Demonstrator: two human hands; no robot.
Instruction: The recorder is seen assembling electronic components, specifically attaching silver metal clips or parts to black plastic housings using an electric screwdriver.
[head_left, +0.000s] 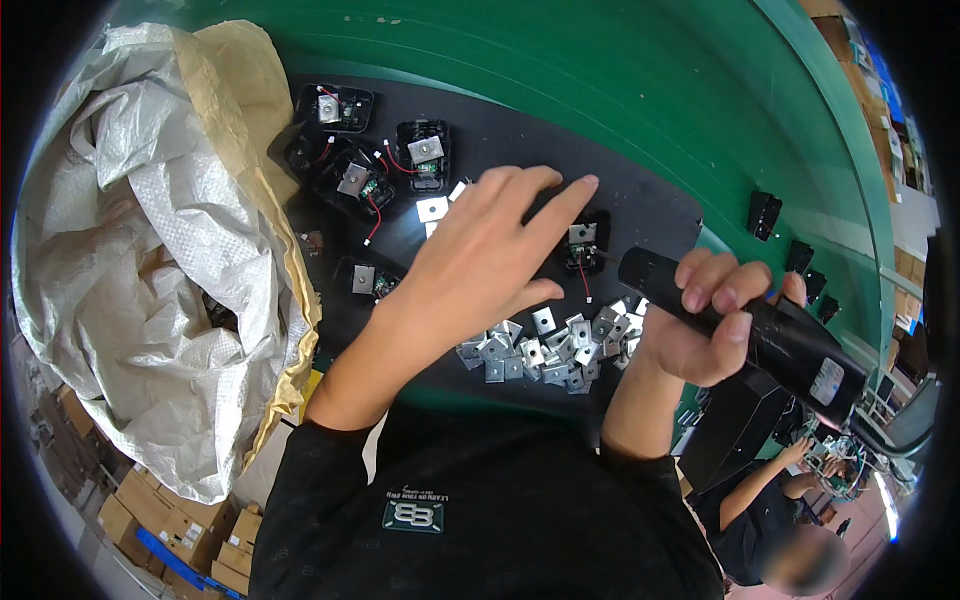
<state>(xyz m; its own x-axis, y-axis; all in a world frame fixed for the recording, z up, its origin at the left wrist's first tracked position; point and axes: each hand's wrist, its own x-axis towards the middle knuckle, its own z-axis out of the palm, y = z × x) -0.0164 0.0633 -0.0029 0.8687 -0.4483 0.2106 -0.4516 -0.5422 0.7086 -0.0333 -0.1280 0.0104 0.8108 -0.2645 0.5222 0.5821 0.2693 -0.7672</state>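
Note:
My right hand [715, 310] is wrapped round a black electric screwdriver [805, 360]. The thin bit points left at a small black plastic housing [600, 225], which holds a square metal plate [582, 233], a green circuit board and a red wire. Whether the bit touches a screw I cannot make out. Over the dark mat, my left hand [490, 240] is open, its fingers stretched toward that housing. Just below lies a pile of square metal plates [560, 350] with holes. More plates [432, 209] show beside the left wrist, partly hidden by the hand.
Several black housings [425, 165] with plates and red wires lie left on the mat [480, 120]. A large white woven sack [170, 230] stands at the left. Black parts [763, 215] rest on the green surface at right. Another person [740, 510] works at lower right.

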